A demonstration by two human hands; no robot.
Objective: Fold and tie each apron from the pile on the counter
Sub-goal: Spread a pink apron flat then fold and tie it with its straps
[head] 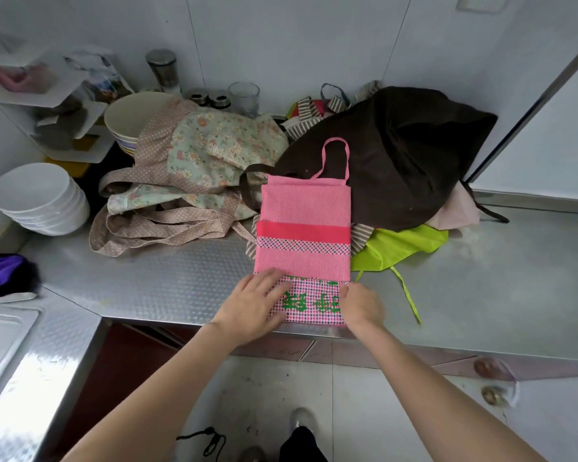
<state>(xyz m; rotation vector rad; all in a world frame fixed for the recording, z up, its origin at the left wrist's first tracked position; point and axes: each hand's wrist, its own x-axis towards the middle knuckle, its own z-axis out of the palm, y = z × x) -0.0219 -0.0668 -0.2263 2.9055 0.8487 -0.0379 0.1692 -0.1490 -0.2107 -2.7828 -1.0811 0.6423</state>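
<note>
pink apron [303, 225]: lies folded into a narrow strip on the worktop [167, 278], near edge at the front lip, far end and neck loop resting on the pile behind it
left hand [252, 306]: flat on the apron's near left corner, fingers straight and spread, pressing, not gripping
right hand [361, 305]: at the near right corner, fingers curled onto the checked hem; whether it pinches the cloth or only rests, I cannot tell
pile: brown apron [397, 155], green apron [401, 245] and floral apron [207, 148] wait behind, touching the pink one
step in hand: likely squaring the near end before folding it away from the body
doing it well: keep both corners level, smooth out slack first, lift the hem evenly, free the far end from the brown apron so nothing drags
risk: ties not seen; they may be trapped inside the fold
</note>
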